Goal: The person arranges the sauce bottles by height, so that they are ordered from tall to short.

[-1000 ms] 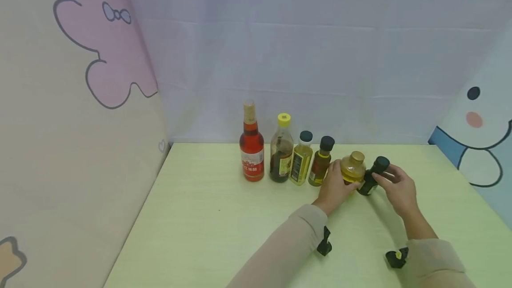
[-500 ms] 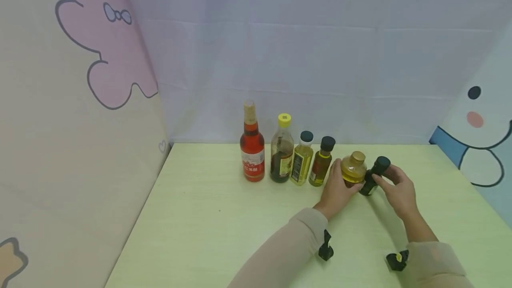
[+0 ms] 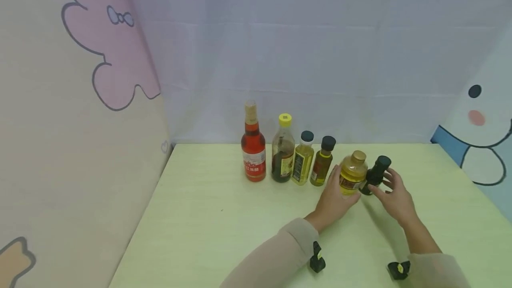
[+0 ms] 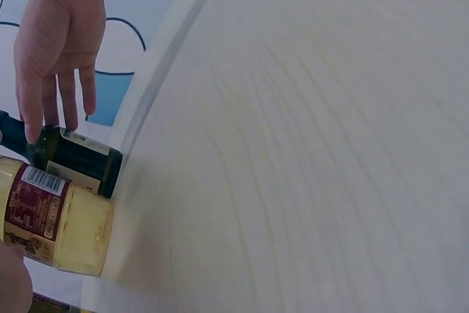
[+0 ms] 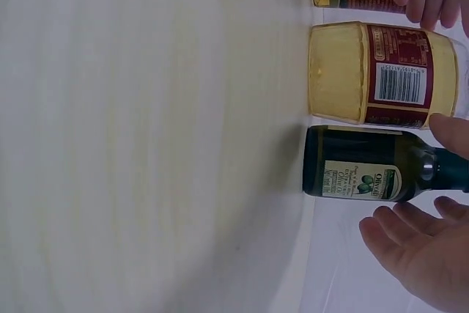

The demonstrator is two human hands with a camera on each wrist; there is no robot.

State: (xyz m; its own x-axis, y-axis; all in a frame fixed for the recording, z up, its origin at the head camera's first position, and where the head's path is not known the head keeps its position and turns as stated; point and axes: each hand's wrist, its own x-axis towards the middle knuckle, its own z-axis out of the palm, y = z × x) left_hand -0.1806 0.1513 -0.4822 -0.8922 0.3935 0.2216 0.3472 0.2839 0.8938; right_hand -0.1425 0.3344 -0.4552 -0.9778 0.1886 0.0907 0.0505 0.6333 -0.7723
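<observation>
A yellow oil bottle (image 3: 355,172) with a gold cap and maroon label stands upright on the table. My left hand (image 3: 332,201) spreads around its near left side, fingers beside it and thumb in front. Directly to its right stands a dark green olive oil bottle (image 5: 359,166). My right hand (image 3: 396,197) is loosely about that bottle, thumb in front and fingers on the far right. In the left wrist view the right hand's fingers (image 4: 67,97) hang fairly straight at the bottle; whether they touch it is hard to tell.
Left of the hands, a row holds a red vinegar bottle (image 3: 254,157), a yellow-capped dark sauce bottle (image 3: 282,159), a square oil bottle (image 3: 302,163) and a black-capped oil bottle (image 3: 322,166). The pale table (image 3: 208,226) meets a curtain (image 3: 304,66) behind.
My left hand has slid back and down from the yellow oil bottle, baring its label. The right hand's fingers have loosened around the olive oil bottle. The other bottles stand as before.
</observation>
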